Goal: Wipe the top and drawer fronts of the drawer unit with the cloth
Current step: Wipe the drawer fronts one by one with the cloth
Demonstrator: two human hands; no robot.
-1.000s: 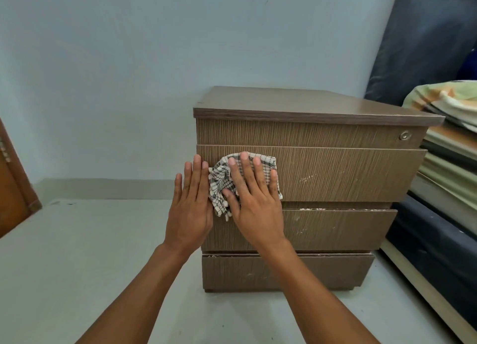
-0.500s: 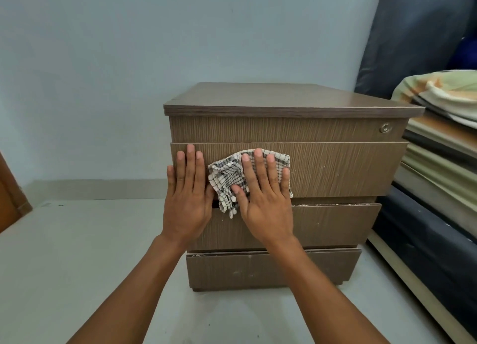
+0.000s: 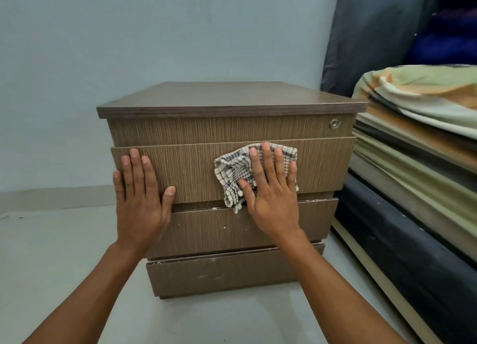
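Checked cloth [image 3: 233, 174] lies pinned under the flat, spread right hand [image 3: 272, 188] against the upper drawer front [image 3: 196, 170] of the brown drawer unit [image 3: 229, 98]. Left hand [image 3: 140, 196] rests open and empty at that drawer's left end.

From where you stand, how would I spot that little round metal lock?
Find the brown drawer unit against the pale wall. Look at the narrow strip just under its top: the lock sits at the strip's right end, the only shiny metal on the wood.
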